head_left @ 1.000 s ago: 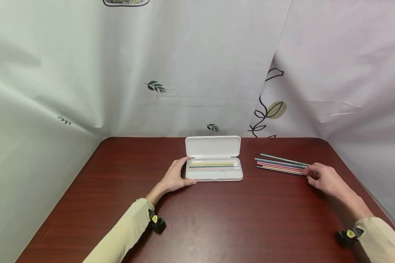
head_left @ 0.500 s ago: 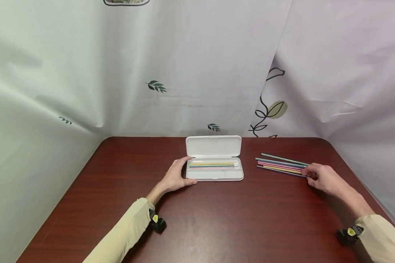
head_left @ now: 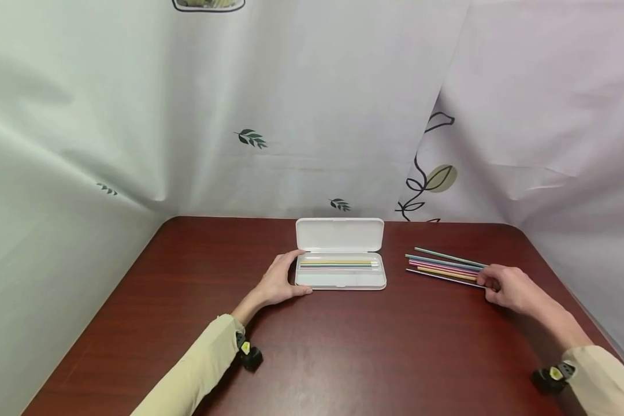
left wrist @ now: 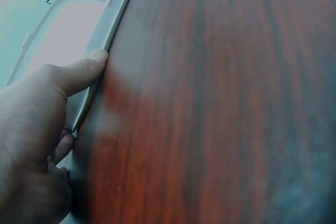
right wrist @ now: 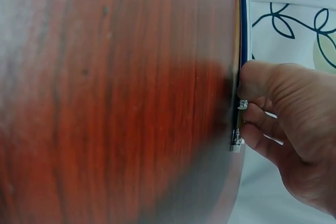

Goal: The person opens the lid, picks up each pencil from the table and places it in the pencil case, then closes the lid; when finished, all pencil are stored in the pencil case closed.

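My left hand (head_left: 278,281) holds the left end of a white pencil case (head_left: 317,284), fingers at the back edge and thumb along the front. In the left wrist view, the thumb lies on the rim. Several pencils (head_left: 335,264) lie in the case's back compartment, and its lid (head_left: 340,235) stands up. To the right, my right hand (head_left: 512,289) pinches a dark blue pencil (right wrist: 243,24) near its end, thumb on the near side. Silver ferrules (right wrist: 242,104) show by the fingers. Beside it lie several coloured pencils (head_left: 442,265), their right ends partly hidden by the hand.
A green pencil (head_left: 447,256) lies at the back of the loose group, a little apart. The dark red wooden table (head_left: 353,346) has a printed white cloth (head_left: 312,115) hanging behind it and at both sides.
The dark blue pencil has come slightly toward me, leaving a wider gap to the other pencils. My left hand keeps its hold on the case. The head view has shifted slightly.
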Demonstrator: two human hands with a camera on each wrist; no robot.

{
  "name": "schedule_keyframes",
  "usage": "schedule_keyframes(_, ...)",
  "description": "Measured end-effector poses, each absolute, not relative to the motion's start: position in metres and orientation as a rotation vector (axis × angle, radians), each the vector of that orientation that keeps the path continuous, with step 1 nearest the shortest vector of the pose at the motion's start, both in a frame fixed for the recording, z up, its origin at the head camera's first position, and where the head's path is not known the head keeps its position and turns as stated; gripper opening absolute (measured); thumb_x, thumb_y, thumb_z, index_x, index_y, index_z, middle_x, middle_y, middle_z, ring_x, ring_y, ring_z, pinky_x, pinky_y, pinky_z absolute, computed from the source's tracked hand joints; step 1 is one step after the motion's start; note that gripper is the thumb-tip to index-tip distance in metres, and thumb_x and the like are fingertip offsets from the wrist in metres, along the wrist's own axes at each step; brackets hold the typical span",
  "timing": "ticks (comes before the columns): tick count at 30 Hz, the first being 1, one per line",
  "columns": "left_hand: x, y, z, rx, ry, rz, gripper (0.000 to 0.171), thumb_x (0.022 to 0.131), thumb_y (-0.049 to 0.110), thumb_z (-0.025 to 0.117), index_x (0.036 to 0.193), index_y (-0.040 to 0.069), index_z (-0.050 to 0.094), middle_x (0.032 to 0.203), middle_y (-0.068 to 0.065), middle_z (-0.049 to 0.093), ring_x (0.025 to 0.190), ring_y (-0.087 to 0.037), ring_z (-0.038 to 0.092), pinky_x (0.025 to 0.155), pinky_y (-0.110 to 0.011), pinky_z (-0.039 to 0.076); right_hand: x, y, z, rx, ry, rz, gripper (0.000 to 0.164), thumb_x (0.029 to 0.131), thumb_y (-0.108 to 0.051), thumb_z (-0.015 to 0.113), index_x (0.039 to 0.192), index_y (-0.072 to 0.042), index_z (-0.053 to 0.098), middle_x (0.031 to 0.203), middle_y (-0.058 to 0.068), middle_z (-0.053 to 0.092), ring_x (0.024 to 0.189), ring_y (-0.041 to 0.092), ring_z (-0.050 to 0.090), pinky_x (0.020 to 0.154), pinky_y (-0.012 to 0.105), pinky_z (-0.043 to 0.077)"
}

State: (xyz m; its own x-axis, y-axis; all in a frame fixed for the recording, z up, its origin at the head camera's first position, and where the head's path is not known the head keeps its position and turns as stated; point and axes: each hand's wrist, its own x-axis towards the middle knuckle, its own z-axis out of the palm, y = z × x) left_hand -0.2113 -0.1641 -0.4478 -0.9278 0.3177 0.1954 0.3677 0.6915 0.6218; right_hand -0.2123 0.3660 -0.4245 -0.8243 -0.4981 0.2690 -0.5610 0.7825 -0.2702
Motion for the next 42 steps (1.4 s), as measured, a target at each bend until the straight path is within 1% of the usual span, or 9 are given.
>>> schedule_keyframes(12, -0.210, -0.164, -0.446, -0.571, -2.834, -1.066, 0.089, 0.072, 0.029, 0.090, 0.147, 0.009, 0.046, 0.140, -0.013, 0.052, 0.132, -0.032, 0.041, 0.105, -0.050, 0.037, -0.215, 0.356, -0.423, 0.908, -2.660, 0.566, 0.031, 0.062, 0.010, 0.074, 0.081, -0.012, 0.064, 0.076, -0.015, 0.051, 0.065, 0.001, 0.045, 0.054, 0.026, 0.040)
schedule_keyframes(21, -0.210, -0.164, -0.444, -0.574, -2.836, -1.068, 0.089, 0.072, 0.027, 0.090, 0.147, 0.007, 0.045, 0.140, -0.013, 0.052, 0.132, -0.032, 0.041, 0.105, -0.050, 0.036, -0.218, 0.339, -0.414, 0.945, -2.645, 0.585, 0.030, 0.062, 0.009, 0.074, 0.082, -0.012, 0.065, 0.075, -0.013, 0.051, 0.065, 0.002, 0.045, 0.053, 0.026, 0.040)
schedule_keyframes(32, -0.211, -0.164, -0.447, -0.568, -2.833, -1.067, 0.089, 0.071, 0.029, 0.090, 0.146, 0.009, 0.046, 0.140, -0.013, 0.052, 0.132, -0.031, 0.042, 0.104, -0.049, 0.037, -0.225, 0.314, -0.407, 1.025, -2.584, 0.628, 0.034, 0.062, 0.012, 0.071, 0.082, -0.014, 0.066, 0.078, -0.014, 0.053, 0.066, 0.003, 0.048, 0.055, 0.024, 0.041)
schedule_keyframes(42, -0.211, -0.163, -0.447, -0.556, -2.838, -1.076, 0.089, 0.072, 0.028, 0.090, 0.147, 0.010, 0.046, 0.140, -0.013, 0.052, 0.132, -0.031, 0.041, 0.104, -0.049, 0.037, -0.234, 0.289, -0.403, 1.070, -2.603, 0.675, 0.028, 0.064, 0.009, 0.069, 0.081, -0.013, 0.065, 0.075, -0.011, 0.053, 0.065, 0.005, 0.048, 0.055, 0.026, 0.041)
